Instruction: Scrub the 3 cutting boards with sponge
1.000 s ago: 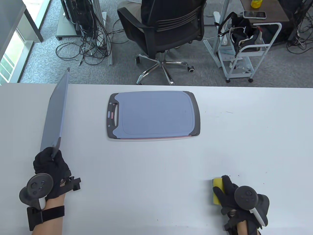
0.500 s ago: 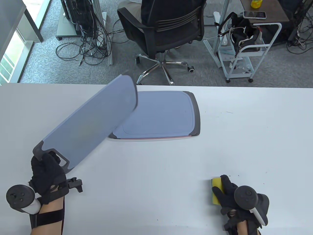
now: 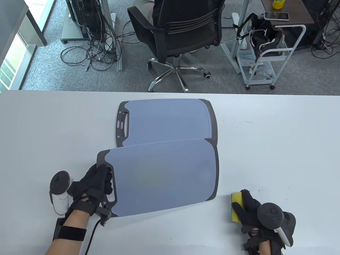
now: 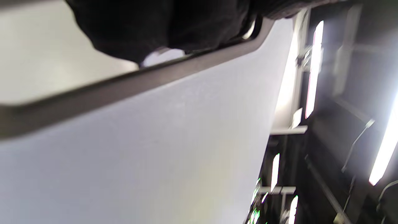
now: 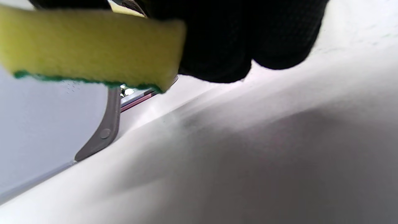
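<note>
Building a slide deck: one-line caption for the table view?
Left hand holds a cutting board by its handle; right hand grips a yellow sponge.

this was an office or lab workspace: grey carpet (image 3: 53, 66) lay beyond a white table (image 3: 265, 148), with a black swivel chair (image 3: 183, 29), tangled cables (image 3: 93, 50) under a rack, a white wheeled cart (image 3: 265, 58), and a phone (image 3: 276, 16) on a side desk.
</note>
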Available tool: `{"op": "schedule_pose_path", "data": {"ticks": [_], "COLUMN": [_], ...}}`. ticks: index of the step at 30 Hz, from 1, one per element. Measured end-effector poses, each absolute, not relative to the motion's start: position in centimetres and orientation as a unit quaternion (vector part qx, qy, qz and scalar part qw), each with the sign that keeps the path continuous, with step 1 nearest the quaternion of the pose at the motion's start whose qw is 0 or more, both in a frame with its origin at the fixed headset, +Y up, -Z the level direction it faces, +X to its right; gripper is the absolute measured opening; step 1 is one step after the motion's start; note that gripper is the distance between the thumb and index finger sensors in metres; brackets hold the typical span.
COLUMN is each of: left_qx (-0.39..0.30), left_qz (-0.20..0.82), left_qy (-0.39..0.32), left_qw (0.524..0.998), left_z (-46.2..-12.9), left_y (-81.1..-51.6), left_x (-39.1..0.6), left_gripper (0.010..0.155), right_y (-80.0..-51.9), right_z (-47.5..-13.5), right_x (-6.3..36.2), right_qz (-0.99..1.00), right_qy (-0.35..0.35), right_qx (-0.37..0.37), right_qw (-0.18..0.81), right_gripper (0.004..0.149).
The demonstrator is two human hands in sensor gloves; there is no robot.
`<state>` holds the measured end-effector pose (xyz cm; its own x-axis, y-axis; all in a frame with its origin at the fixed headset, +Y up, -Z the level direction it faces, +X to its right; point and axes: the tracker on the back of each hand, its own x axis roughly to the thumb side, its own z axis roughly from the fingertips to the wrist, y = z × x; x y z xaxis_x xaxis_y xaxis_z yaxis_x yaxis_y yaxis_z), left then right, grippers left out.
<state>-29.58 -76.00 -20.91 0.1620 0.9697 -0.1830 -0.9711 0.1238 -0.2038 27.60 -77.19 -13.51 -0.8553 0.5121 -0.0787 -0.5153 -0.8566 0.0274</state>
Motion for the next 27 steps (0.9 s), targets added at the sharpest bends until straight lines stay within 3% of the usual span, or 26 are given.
{"op": "schedule_pose_path", "data": {"ticks": [5, 14, 19, 27], "left_qx": [-0.236, -0.273, -0.277, -0.293], "left_qz": [0.586, 0.542, 0.544, 0.532], "left_qy": [0.065, 0.107, 0.108, 0.087], "left_qw": [0.773, 0.788, 0.785, 0.79], "left_z": [-21.9, -22.5, -22.8, -23.0], "left_y": [-79.0, -82.1, -82.2, -82.2], "left_x": [-28.8, -28.8, -28.6, -27.7], "left_gripper": [0.049, 0.05, 0.05, 0.05], "right_y": [-77.5, -75.7, -75.2, -75.2], "right_z": [-13.9, -16.2, -20.2, -25.6], "right_x": [26.8, 22.3, 14.7, -2.6], "right_qz": [0.962, 0.983, 0.991, 0.98], "right_qy": [0.025, 0.023, 0.025, 0.029], "right_qx": [-0.028, 0.009, 0.059, 0.197], "right_qw": [0.269, 0.181, 0.117, 0.002], "right_gripper": [0.075, 0.074, 0.074, 0.073]}}
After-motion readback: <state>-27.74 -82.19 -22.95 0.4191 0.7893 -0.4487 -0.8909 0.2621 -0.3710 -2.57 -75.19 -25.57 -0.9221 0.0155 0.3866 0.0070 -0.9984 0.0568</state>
